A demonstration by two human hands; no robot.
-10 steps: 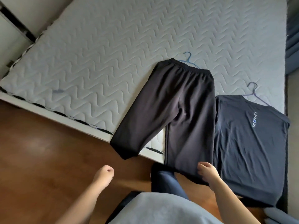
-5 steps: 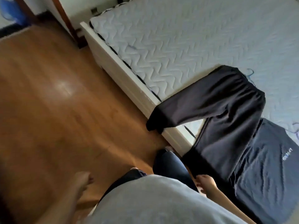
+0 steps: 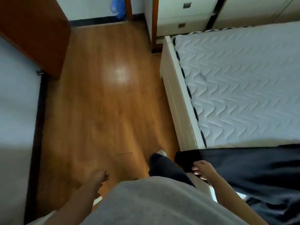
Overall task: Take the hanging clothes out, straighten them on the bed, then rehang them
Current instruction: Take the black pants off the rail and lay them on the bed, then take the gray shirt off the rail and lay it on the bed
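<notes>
The right hand (image 3: 202, 170) is pinching the cuff of the black fabric trousers (image 3: 243, 169), which are lying across the near edge of the white quilted mattress (image 3: 243, 88) with one leg overhanging the cream bed frame (image 3: 177, 101); this grip is probably for pulling the leg flat. The left hand (image 3: 99, 176) is hanging loosely curled and empty over the brown wooden floor (image 3: 103, 98). Motion blur is softening both hands. The trousers' waistband and any hanger are cut off at the right.
</notes>
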